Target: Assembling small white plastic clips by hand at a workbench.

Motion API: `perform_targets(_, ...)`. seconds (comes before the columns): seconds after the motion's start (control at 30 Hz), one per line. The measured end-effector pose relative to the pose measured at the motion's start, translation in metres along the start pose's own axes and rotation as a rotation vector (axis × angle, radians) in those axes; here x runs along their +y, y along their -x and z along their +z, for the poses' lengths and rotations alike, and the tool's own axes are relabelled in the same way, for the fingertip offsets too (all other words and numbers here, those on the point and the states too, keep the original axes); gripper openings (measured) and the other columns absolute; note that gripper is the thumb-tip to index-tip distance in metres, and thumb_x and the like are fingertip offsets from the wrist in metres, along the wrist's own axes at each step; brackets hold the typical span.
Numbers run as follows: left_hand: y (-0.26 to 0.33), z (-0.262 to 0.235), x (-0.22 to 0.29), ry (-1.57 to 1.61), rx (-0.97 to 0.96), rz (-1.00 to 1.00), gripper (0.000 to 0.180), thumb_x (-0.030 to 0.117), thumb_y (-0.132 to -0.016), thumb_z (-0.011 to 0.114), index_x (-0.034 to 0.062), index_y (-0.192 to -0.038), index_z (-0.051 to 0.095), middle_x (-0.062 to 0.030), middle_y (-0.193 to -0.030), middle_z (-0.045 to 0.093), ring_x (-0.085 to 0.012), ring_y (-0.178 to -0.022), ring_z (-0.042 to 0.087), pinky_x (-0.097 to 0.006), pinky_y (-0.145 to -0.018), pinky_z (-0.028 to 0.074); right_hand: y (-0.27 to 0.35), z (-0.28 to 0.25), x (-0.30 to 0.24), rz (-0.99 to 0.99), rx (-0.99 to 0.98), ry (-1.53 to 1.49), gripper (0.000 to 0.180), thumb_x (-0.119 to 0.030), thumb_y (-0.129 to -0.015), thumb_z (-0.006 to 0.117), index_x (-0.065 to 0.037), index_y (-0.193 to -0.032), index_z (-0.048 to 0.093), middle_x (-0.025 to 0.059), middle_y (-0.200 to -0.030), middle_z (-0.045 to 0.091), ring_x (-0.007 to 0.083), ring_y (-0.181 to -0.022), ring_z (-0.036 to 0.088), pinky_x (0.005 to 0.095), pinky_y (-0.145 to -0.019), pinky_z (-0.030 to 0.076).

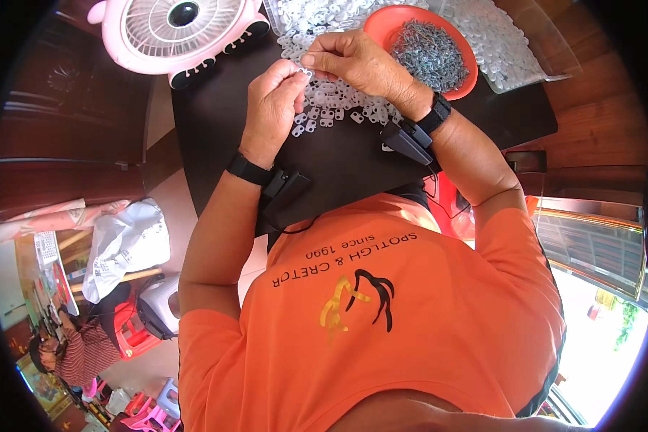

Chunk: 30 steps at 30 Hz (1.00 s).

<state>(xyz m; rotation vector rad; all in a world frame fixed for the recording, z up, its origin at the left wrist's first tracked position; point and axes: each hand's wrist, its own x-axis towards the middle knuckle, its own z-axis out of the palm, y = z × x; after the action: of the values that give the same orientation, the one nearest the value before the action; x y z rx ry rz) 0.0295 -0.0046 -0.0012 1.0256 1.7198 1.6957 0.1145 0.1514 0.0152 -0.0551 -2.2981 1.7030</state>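
Over the dark table [219, 133], my left hand [270, 111] pinches a small white plastic piece [306, 73] between thumb and fingers. My right hand [360, 63] meets it from the right, its fingertips pressed together against the same piece. Whether something thin sits in the right fingers is too small to make out. Beneath both hands spreads a loose heap of white plastic pieces [331, 104] with holes. Just beyond my right hand stands an orange-red plastic bowl [471, 81] heaped with thin grey metal pins or nails [428, 57].
A pink fan [183, 36] stands at the far left of the table. More white pieces fill a clear tub [507, 54] at the far right. Black bands with small boxes and cables circle both wrists. Further left, a person in a striped top [86, 353] sits near red stools.
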Motion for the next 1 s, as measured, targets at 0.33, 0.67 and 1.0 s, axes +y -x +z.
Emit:
perform_targets(0.33, 0.005, 0.008, 0.001, 0.091, 0.071, 0.007, 0.015, 0.011, -0.086, 0.053, 0.0006, -0.074, 0.054, -0.0006, -0.060, 0.051, -0.0066, -0.050, 0.045, -0.022, -0.047, 0.036, 0.004, 0.004, 0.006, -0.048, 0.013, 0.214, 0.023, -0.024, -0.091, 0.059, -0.002, -0.085, 0.063, -0.0023, -0.065, 0.053, 0.0043, -0.062, 0.048, 0.0210, -0.057, 0.041)
perform_targets(0.67, -0.009, -0.015, -0.009, 0.155, 0.172, 0.004, 0.014, 0.014, -0.086, 0.055, 0.0032, -0.077, 0.058, -0.0012, -0.062, 0.055, -0.0087, -0.050, 0.050, -0.021, -0.046, 0.037, 0.004, 0.006, -0.004, -0.178, 0.157, 0.563, 0.021, -0.024, -0.089, 0.062, -0.004, -0.094, 0.065, 0.0077, -0.076, 0.064, 0.0150, -0.068, 0.059, 0.0278, -0.066, 0.048)
perform_targets(1.0, -0.013, -0.032, -0.014, 0.284, 0.296, -0.124, 0.012, 0.015, -0.086, 0.055, 0.0047, -0.080, 0.056, -0.0031, -0.066, 0.057, -0.0129, -0.055, 0.054, -0.024, -0.053, 0.040, 0.005, 0.010, 0.010, -0.446, -0.069, 0.751, 0.012, -0.013, -0.081, 0.063, -0.007, -0.090, 0.067, 0.0074, -0.088, 0.064, 0.0271, -0.085, 0.061, 0.0363, -0.074, 0.049)
